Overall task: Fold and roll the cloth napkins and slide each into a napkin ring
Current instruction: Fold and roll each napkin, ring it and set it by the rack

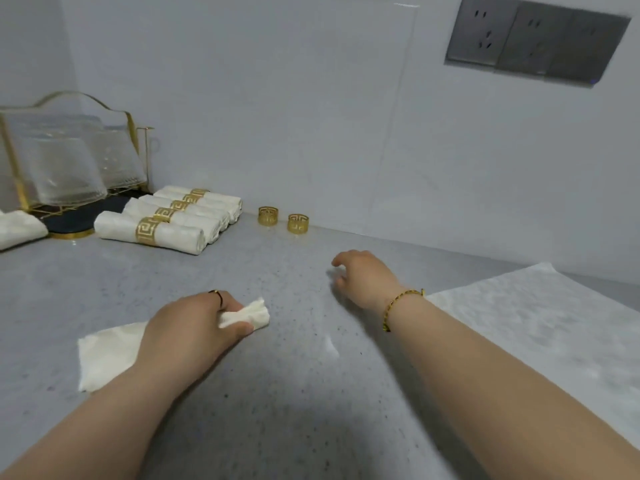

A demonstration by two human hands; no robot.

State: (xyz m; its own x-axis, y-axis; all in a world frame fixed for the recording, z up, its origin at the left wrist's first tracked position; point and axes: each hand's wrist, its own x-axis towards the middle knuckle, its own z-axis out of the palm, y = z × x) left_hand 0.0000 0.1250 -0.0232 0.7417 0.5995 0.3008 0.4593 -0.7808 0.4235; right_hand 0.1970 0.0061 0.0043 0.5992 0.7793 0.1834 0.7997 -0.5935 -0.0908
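My left hand (194,323) grips a rolled cream napkin (247,315) low over the grey counter (277,393); the roll's other end sticks out left of my wrist. My right hand (363,277) hovers over the counter with loosely curled fingers and holds nothing, short of two loose gold napkin rings (268,215) (298,223) that stand by the wall. Several rolled napkins in gold rings (166,223) lie in a row at the back left.
A flat white cloth (540,327) lies on the counter at the right, under my right forearm. A gold-framed glass holder (65,157) stands in the back-left corner, a folded napkin (19,228) beside it. A socket panel (533,46) is on the wall.
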